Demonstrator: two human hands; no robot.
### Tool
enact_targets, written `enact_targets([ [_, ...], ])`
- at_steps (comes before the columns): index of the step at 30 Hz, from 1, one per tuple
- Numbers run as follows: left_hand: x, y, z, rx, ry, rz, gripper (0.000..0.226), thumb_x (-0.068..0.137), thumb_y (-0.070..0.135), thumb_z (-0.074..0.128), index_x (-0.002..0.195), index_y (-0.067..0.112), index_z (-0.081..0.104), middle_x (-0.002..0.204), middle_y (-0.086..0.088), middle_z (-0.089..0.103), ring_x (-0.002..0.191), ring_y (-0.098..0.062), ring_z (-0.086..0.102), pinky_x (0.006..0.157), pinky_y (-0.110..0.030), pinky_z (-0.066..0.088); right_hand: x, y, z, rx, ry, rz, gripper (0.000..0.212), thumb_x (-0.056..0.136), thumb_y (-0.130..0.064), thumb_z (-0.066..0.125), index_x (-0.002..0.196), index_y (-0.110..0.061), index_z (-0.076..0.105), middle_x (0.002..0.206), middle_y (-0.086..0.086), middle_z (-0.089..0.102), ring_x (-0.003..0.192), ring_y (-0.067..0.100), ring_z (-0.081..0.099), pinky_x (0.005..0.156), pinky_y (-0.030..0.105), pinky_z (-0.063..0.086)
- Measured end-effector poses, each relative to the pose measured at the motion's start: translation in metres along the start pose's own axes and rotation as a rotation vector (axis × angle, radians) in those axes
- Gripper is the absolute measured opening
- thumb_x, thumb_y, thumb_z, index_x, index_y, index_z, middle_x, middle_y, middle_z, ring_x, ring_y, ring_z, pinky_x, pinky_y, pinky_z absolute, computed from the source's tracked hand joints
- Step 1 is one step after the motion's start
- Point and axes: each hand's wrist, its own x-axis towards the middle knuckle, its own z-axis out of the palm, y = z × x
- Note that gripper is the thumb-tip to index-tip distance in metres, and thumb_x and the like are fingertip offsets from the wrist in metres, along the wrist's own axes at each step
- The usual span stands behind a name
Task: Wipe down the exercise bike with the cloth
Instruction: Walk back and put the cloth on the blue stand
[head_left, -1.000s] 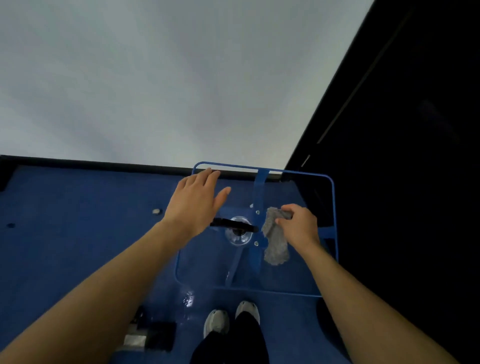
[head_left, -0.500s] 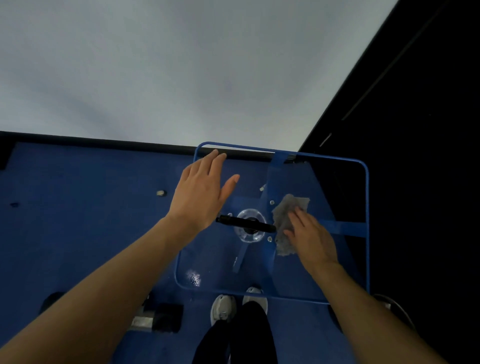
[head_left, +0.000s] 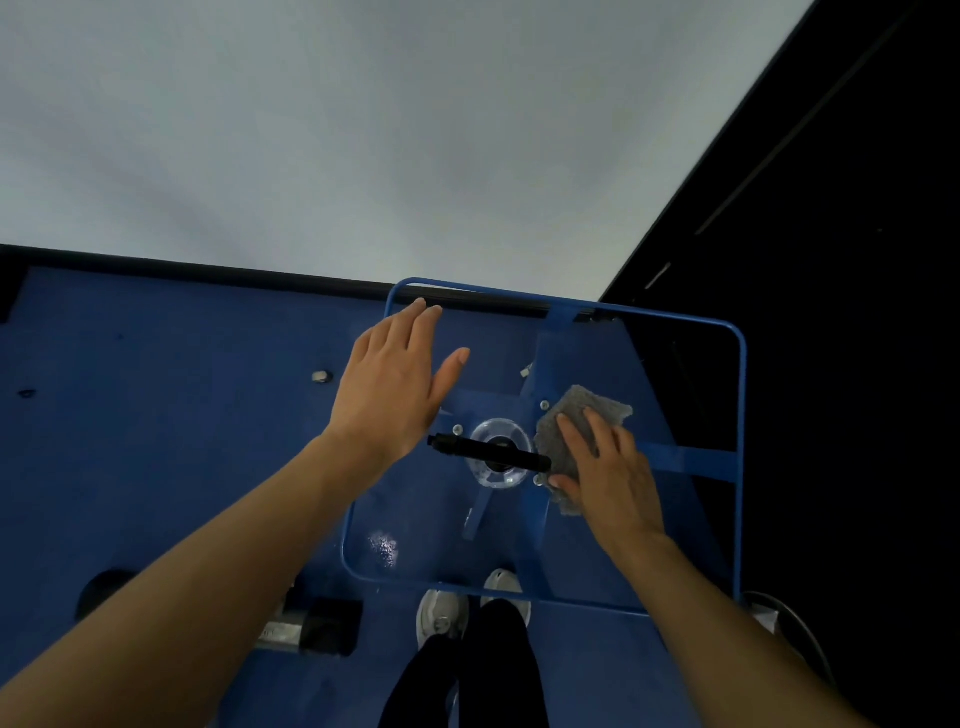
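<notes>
right hand (head_left: 610, 480): flat, fingers spread, pressing the grey cloth (head_left: 574, 423) onto a clear panel in a blue frame (head_left: 742, 415), right beside the black handle (head_left: 491, 452) | left hand (head_left: 392, 387): open, holding nothing, hovering over the panel's left side | blue floor (head_left: 156, 415), white shoes (head_left: 441, 616) underneath

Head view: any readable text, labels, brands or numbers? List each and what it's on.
No text can be read in this view.
Silver-and-black cylinder on the floor at lower left: faint marks on the silver part, too small and blurred to read.
Grey cloth under the right hand: no print.
Blue frame and clear panel: no label visible.
White shoes: no legible brand.
</notes>
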Motion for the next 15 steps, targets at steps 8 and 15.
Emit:
enact_targets([
  [8,-0.004,-0.002,0.003,-0.007,-0.011,-0.005,0.061,0.094,0.047,0.028,0.141,0.009,0.030,0.149,-0.012,0.032,0.136,-0.027,0.030,0.111,-0.038,0.021,-0.011,0.008,0.007,-0.017,-0.058,-0.067,0.069,0.087,-0.040,0.055,0.143,-0.022,0.020,0.155,0.010,0.005,0.141,0.026,0.005,0.112,0.042,0.016],
  [15,-0.008,-0.006,0.001,-0.004,0.017,-0.012,0.062,0.094,0.048,0.027,0.141,0.008,0.029,0.149,-0.012,0.031,0.137,-0.026,0.028,0.112,-0.036,0.020,0.010,0.003,-0.004,0.028,-0.063,0.014,0.091,0.080,-0.044,0.063,0.145,-0.025,0.002,0.155,0.003,0.004,0.140,0.024,0.006,0.110,0.038,0.024],
])
